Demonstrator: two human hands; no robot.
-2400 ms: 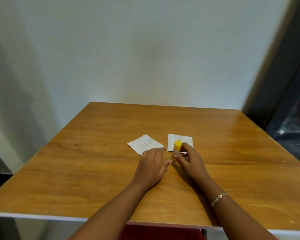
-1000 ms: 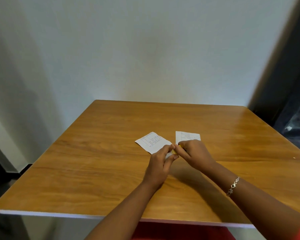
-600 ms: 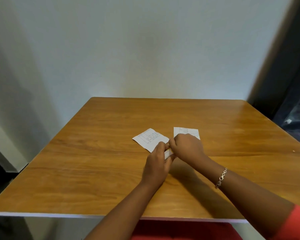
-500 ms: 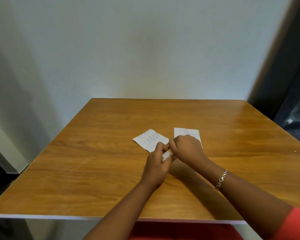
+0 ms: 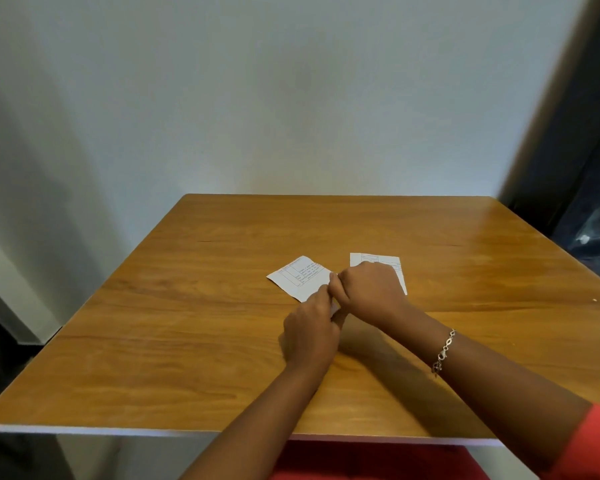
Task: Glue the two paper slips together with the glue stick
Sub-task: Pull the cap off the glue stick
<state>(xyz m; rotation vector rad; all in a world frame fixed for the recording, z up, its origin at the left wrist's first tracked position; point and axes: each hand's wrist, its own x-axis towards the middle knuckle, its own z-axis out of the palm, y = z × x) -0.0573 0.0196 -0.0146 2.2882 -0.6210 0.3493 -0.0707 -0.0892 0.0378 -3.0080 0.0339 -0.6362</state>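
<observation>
Head view, looking down at a wooden desk (image 5: 194, 344) set against a pale wall (image 5: 291, 98).

Left slip (image 5: 300, 277): flat on the desk just left of frame centre, turned at an angle, printed side up. Its lower right edge runs under the fingertips of the left hand.

Right slip (image 5: 374, 258): flat, roughly square to the desk edge, just right of centre. Only its top strip and right edge show; the rest is covered by the right hand. The two slips lie apart, not overlapping.

Left hand (image 5: 310, 332): back of the hand up, fingers curled forward, tips meeting the right hand.

Right hand (image 5: 368, 292): closed into a fist, knuckles up, over the lower left part of the right slip. A bracelet (image 5: 444, 351) sits on that wrist, and a red sleeve (image 5: 596, 441) shows at the lower right corner.

Glue stick (image 5: 334, 308): only a small white sliver shows in the gap where the two hands meet, at frame centre. Both hands appear to grip it from opposite sides. Cap and tip are hidden, so I cannot tell whether it is capped
</observation>
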